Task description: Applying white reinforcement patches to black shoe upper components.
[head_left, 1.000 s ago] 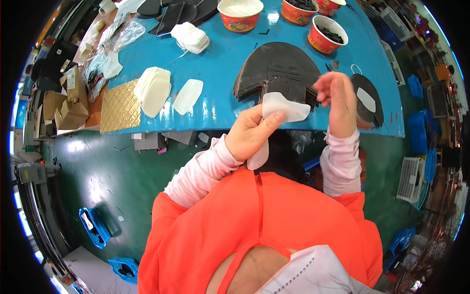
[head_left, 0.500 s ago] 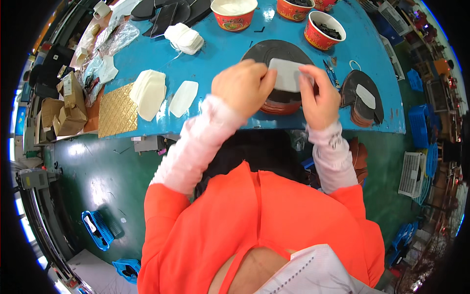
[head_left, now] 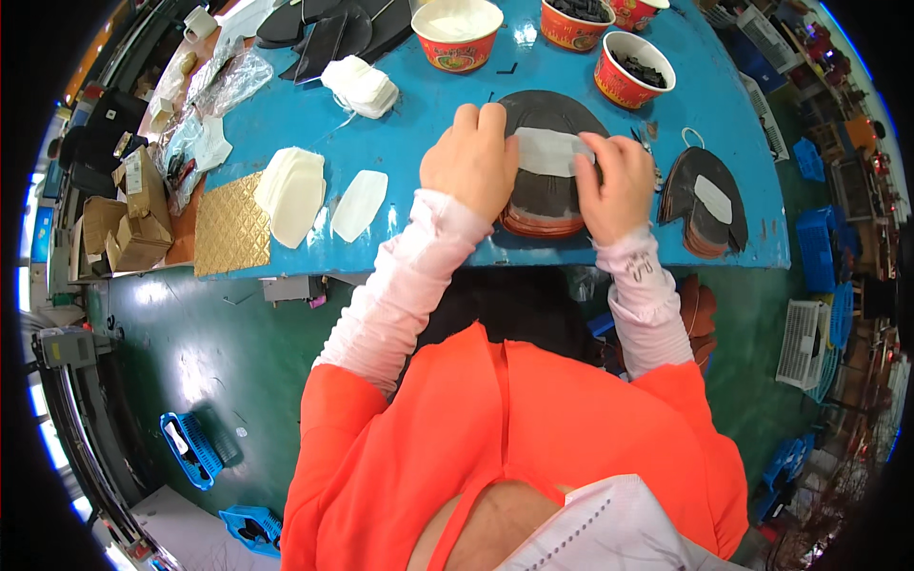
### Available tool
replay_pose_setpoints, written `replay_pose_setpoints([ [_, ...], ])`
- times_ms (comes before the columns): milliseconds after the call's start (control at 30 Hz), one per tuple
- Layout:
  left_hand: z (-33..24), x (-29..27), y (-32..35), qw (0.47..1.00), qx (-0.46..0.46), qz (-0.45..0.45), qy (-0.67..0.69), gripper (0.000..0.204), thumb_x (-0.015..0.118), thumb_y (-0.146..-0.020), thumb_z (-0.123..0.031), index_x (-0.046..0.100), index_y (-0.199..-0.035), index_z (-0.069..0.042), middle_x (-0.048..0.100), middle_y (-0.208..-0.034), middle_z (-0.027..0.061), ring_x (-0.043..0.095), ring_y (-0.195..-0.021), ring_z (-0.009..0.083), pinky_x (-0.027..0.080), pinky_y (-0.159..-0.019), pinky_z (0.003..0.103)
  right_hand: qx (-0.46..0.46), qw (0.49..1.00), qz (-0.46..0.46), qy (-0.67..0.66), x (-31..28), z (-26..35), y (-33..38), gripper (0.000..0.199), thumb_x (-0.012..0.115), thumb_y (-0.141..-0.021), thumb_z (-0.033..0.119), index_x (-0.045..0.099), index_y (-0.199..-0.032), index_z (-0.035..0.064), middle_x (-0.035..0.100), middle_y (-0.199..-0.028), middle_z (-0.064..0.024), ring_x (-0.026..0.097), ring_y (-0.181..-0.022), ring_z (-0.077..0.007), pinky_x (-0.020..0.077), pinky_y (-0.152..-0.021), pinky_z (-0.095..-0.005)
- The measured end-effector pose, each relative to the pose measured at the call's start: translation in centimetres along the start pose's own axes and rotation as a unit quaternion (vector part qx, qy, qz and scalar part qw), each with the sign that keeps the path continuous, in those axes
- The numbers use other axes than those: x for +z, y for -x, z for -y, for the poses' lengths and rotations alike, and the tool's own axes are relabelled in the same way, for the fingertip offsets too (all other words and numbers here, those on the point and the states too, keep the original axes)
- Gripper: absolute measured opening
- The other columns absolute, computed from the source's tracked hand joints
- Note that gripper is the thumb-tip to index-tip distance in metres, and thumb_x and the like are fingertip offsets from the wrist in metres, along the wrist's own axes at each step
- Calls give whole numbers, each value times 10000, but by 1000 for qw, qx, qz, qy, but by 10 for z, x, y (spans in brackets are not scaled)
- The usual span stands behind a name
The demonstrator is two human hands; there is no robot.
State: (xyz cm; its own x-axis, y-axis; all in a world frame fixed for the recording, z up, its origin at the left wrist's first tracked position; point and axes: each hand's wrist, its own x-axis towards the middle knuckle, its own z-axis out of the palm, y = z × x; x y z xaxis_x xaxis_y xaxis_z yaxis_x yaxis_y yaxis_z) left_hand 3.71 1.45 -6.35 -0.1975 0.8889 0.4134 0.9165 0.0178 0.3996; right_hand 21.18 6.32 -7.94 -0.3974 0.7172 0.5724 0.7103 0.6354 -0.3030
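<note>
A white patch (head_left: 547,152) lies across the top of a stack of dark rounded leather-like pieces (head_left: 547,205) with brown edges. My left hand (head_left: 471,167) is closed at the patch's left end, its thumb against that edge and its other fingers bent. At the right end, my right hand (head_left: 617,181) pinches the patch's edge with thumb and fingers, over the side of the stack. Right of it lies another pile of dark pieces (head_left: 687,195) with a smaller white patch (head_left: 713,200) on top. A single white patch (head_left: 360,206) rests on the blue table to the left.
A pile of cream patches (head_left: 291,195) lies beside a gold quilted mat (head_left: 231,226). Paper tubs (head_left: 633,71) stand at the back, one with black bits. A white bundle (head_left: 360,86) and black pieces (head_left: 328,43) lie far left. Snips (head_left: 643,141) lie near the stack's right side.
The white patch was held up over the stack; now it lies flat across the top piece. My left hand has turned, with its fingers pointing more forward, and my right hand has lowered slightly.
</note>
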Motion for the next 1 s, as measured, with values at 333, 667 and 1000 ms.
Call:
replay_pose_setpoints([
  [333, 3, -2, 16, 979, 194, 50, -37, 319, 570, -829, -298, 548, -1075, -96, 547, -1158, 29, 626, -642, 206, 491, -516, 301, -116, 966, 178, 144, -5, 5, 8, 767, 387, -816, 624, 332, -1351, 76, 321, -1403, -105, 263, -1303, -309, 145, -1023, -586],
  [667, 16, -22, 30, 961, 242, 129, -41, 384, 567, -832, -293, 520, -1171, -120, 513, -1240, 35, 628, -691, 231, 502, -545, 330, -157, 969, 169, 94, -13, 28, 30, 771, 518, -762, 584, 399, -1305, 50, 379, -1358, -112, 316, -1269, -295, 194, -1012, -571],
  [1000, 12, -11, -4, 963, 248, 99, -35, 289, 526, -854, -314, 532, -1077, -130, 543, -1189, 18, 638, -715, 250, 514, -554, 347, -81, 977, 159, 119, 7, 5, -9, 746, 345, -840, 617, 367, -1322, 48, 338, -1392, -107, 271, -1302, -285, 147, -1029, -579],
])
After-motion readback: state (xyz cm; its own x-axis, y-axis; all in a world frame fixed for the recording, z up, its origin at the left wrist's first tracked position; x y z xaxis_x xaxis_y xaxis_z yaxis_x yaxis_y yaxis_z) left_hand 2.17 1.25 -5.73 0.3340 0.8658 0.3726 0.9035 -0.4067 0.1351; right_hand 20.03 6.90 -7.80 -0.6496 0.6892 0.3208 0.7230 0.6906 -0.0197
